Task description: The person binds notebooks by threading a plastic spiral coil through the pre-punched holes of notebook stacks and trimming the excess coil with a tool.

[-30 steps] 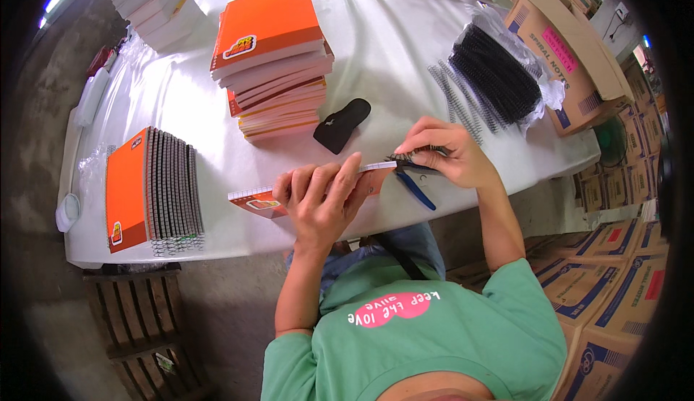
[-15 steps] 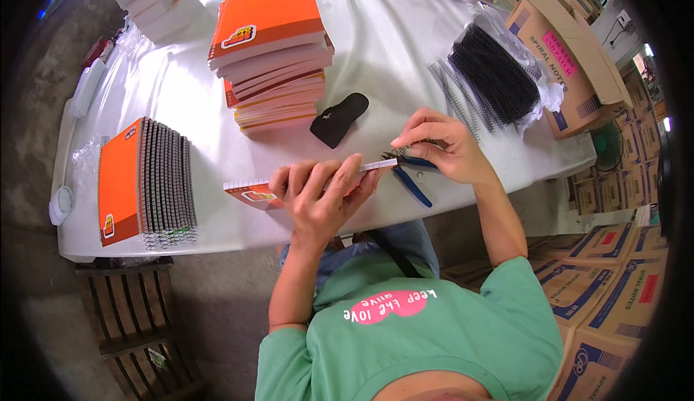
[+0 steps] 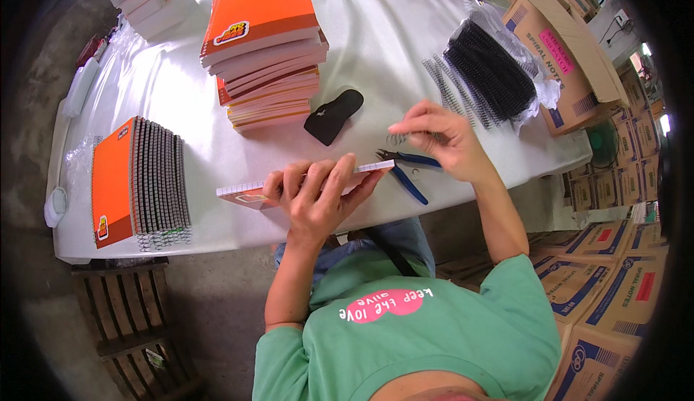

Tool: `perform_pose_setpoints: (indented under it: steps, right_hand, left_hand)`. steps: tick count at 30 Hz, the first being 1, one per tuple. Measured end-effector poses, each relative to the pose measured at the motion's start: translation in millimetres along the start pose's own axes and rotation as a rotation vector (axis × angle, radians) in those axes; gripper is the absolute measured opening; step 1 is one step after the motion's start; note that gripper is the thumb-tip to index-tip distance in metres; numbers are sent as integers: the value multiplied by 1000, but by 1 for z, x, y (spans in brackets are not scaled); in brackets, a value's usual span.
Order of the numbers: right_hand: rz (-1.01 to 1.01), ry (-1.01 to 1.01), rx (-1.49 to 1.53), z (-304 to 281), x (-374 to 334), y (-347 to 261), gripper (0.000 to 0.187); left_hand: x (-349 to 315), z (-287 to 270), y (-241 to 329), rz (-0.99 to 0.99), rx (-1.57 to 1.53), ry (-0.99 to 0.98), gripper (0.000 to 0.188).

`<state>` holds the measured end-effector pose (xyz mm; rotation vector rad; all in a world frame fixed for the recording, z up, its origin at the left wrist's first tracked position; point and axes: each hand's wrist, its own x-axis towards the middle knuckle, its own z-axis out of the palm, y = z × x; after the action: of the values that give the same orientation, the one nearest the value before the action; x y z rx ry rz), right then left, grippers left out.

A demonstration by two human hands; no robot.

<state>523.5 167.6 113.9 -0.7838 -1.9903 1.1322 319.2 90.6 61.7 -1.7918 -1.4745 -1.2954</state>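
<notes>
My left hand point(image 3: 312, 193) is closed around an orange-covered notebook point(image 3: 242, 193), held on edge so its punched page edge faces up. Beyond the notebook's right end, my right hand point(image 3: 442, 141) pinches a thin dark spiral wire point(image 3: 397, 139). The wire's free end sticks out past the fingertips, and a gap separates it from the pages. Blue-handled pliers point(image 3: 412, 188) lie on the table below that hand, their jaws partly behind the notebook's right corner. A black pouch-like object point(image 3: 334, 117) rests behind the notebook.
A tall stack of orange notebooks point(image 3: 264, 10) stands at the back. Left of me is a stack with spirals fitted point(image 3: 112, 184). At right lie a bundle of black spirals point(image 3: 491, 72), several loose ones point(image 3: 448, 86) and an open carton point(image 3: 553, 61). More cartons point(image 3: 578, 278) stand beside me.
My right hand has lifted the spiral wire slightly up and away from the notebook's right end. My left hand keeps its hold on the notebook. The whole view has shifted a little.
</notes>
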Motion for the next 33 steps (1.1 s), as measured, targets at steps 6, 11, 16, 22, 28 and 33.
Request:
perform_pose_setpoints:
  steps: [6,11,16,22,28,33]
  right_hand:
    - [5,-166,24,3,-4,-7,22]
    - [27,-174,117,5,-9,-14,24]
    - [-33,33,-7,2,-3,-2,27]
    - [9,-56,-59,5,-3,-9,26]
    - [0,-58,-87,5,-1,-8,25]
    - [-91,-121,-104,1,-2,-6,23]
  left_hand:
    - [2,-1,1,-38,-32,-50,34]
    - [8,4,0,-65,-57,-28,31]
    - [6,0,0,-51,-51,-60,32]
    - [6,-1,1,-54,-33,-64,33]
    - [6,-2,1,-44,-27,-55,33]
    - [6,1,0,-44,-57,-43,32]
